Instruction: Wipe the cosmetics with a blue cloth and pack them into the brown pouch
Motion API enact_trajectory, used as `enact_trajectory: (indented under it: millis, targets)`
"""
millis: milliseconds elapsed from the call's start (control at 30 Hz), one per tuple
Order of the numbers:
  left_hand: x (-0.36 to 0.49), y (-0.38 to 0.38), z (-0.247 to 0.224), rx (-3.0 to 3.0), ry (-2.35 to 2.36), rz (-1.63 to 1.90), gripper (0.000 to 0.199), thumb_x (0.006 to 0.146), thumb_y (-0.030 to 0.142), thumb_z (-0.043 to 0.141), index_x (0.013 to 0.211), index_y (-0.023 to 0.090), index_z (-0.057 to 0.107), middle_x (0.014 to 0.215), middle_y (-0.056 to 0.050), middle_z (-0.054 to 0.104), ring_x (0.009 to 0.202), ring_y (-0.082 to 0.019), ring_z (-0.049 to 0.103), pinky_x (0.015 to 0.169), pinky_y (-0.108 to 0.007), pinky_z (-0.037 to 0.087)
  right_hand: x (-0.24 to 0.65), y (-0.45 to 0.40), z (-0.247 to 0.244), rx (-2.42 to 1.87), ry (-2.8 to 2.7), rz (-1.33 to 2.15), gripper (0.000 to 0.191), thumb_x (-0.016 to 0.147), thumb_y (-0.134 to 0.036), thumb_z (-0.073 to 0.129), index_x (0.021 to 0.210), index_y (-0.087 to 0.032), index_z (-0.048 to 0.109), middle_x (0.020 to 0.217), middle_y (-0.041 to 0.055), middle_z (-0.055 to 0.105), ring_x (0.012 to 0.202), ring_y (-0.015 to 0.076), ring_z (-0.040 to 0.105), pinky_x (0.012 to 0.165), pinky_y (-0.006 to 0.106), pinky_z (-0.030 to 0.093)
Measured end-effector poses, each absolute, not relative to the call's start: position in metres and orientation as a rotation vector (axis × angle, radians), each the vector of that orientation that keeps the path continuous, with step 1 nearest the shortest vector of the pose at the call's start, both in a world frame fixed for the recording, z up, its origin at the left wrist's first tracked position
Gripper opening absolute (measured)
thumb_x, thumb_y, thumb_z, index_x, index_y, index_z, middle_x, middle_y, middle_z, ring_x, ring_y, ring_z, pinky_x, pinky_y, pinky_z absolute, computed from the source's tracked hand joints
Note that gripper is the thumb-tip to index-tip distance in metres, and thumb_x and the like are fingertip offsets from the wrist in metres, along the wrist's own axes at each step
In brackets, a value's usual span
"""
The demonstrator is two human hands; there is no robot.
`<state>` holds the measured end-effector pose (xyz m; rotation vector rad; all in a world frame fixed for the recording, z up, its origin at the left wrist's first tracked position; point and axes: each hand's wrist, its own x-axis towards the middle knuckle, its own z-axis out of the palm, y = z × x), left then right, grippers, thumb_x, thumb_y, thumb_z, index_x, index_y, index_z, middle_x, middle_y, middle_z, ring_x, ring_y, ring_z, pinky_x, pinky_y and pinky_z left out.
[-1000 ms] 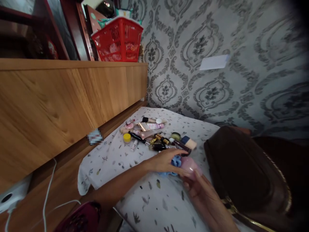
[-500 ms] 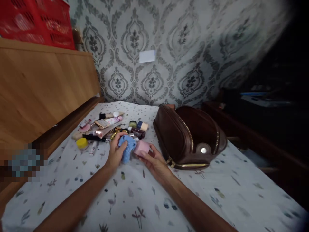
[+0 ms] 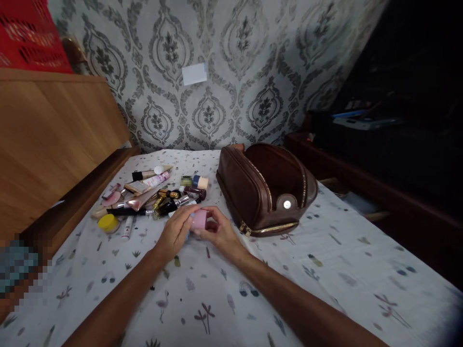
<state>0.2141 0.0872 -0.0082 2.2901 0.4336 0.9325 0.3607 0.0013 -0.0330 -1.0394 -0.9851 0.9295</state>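
Note:
A small pink jar (image 3: 198, 220) is held in front of me, between both hands. My right hand (image 3: 220, 232) grips it from the right, thumb below and fingers above. Against its left side my left hand (image 3: 176, 230) is closed on a blue cloth (image 3: 187, 236), most of which the fingers hide. Just beyond the hands lies a pile of cosmetics: a dark bottle (image 3: 195, 193), a yellow-lidded jar (image 3: 108, 223), a pink-and-white tube (image 3: 156, 180) and several other tubes and pencils. To the right stands a brown cosmetic bag (image 3: 240, 188), unzipped with its flap raised.
A white patterned cloth (image 3: 206, 289) covers the surface. On the left are a wooden cabinet (image 3: 54, 125) and a red basket (image 3: 36, 43) on top. Behind is a patterned wall (image 3: 231, 86) with a white paper (image 3: 194, 73). Dark furniture lies right of the bag.
My left hand has brought the blue cloth over against the pink jar, and the cloth is now mostly covered. The view has shifted to the right.

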Motion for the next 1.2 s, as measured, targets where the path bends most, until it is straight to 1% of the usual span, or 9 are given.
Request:
enact_trajectory:
  millis: [233,333,400,467,533,633,767,1067,1200]
  targets:
    - [0.215,0.094,-0.002,1.776,0.625,0.776,0.05,0.092,0.059,0.051,0.108,0.017,0.073,0.114,-0.009,0.072,0.108,-0.025,0.064,0.101,-0.036,0.046,0.355,-0.007,-0.029,-1.016,-1.118,0.916,0.057,0.065,-0.031,0.087,0.114,-0.027,0.06,0.118,0.0039,0.061,0.091,0.0182,0.061,0.082,0.033,0.052]
    - [0.216,0.092,-0.006,1.612,0.67,0.72,0.058,0.09,0.065,0.05,0.11,0.015,0.071,0.095,-0.008,0.073,0.078,-0.018,0.067,0.075,-0.029,0.055,0.354,-0.008,-0.026,-0.949,-1.06,0.96,0.055,0.066,-0.031,0.087,0.113,-0.028,0.058,0.125,0.0048,0.06,0.098,0.0197,0.063,0.088,0.035,0.053]
    - [0.216,0.087,-0.008,1.532,0.659,0.643,0.066,0.089,0.069,0.047,0.125,0.015,0.063,0.081,-0.005,0.07,0.057,-0.014,0.061,0.053,-0.025,0.051,0.355,-0.007,-0.025,-0.933,-0.985,0.957,0.055,0.067,-0.031,0.086,0.112,-0.029,0.056,0.122,0.0039,0.06,0.098,0.0194,0.063,0.087,0.034,0.054]
    - [0.216,0.081,-0.007,1.511,0.626,0.558,0.072,0.085,0.066,0.056,0.139,0.018,0.05,0.076,-0.001,0.067,0.049,-0.011,0.056,0.045,-0.022,0.046,0.358,-0.006,-0.025,-0.972,-0.928,0.912,0.055,0.067,-0.033,0.085,0.112,-0.029,0.054,0.115,0.0025,0.06,0.094,0.0186,0.064,0.083,0.032,0.054]
    - [0.216,0.077,-0.005,1.541,0.611,0.539,0.073,0.081,0.057,0.067,0.141,0.021,0.048,0.082,-0.001,0.068,0.055,-0.012,0.059,0.049,-0.022,0.048,0.36,-0.005,-0.026,-1.048,-0.936,0.854,0.055,0.068,-0.034,0.084,0.113,-0.028,0.053,0.111,0.002,0.061,0.09,0.0182,0.065,0.082,0.032,0.053]
    - [0.216,0.077,-0.004,1.624,0.622,0.652,0.057,0.081,0.046,0.071,0.131,0.021,0.058,0.104,-0.005,0.07,0.083,-0.017,0.067,0.075,-0.027,0.055,0.362,-0.006,-0.025,-1.14,-1.035,0.748,0.053,0.071,-0.033,0.082,0.115,-0.026,0.053,0.109,0.0032,0.063,0.093,0.0205,0.064,0.085,0.034,0.052]
    - [0.216,0.082,-0.007,1.808,0.626,0.772,0.056,0.078,0.039,0.074,0.129,0.02,0.059,0.131,-0.009,0.064,0.121,-0.028,0.058,0.106,-0.039,0.044,0.362,-0.009,-0.024,-1.266,-1.151,0.569,0.046,0.072,-0.03,0.078,0.112,-0.025,0.056,0.108,0.0046,0.065,0.1,0.0237,0.061,0.09,0.037,0.049]
    - [0.213,0.072,0.0,2.007,0.651,0.894,0.057,0.078,0.04,0.075,0.129,0.022,0.054,0.124,-0.011,0.059,0.115,-0.029,0.056,0.102,-0.042,0.044,0.361,-0.007,-0.033,-1.306,-1.15,0.613,0.058,0.068,-0.028,0.08,0.121,-0.024,0.056,0.117,0.0072,0.064,0.105,0.0273,0.061,0.097,0.041,0.046]
    - [0.211,0.066,0.002,1.838,0.613,0.946,0.045,0.092,0.033,0.052,0.135,0.023,0.043,0.125,-0.009,0.057,0.117,-0.024,0.055,0.106,-0.038,0.04,0.359,-0.005,-0.032,-1.213,-1.025,0.768,0.056,0.065,-0.031,0.083,0.114,-0.025,0.056,0.106,0.003,0.065,0.097,0.0237,0.062,0.089,0.036,0.05]
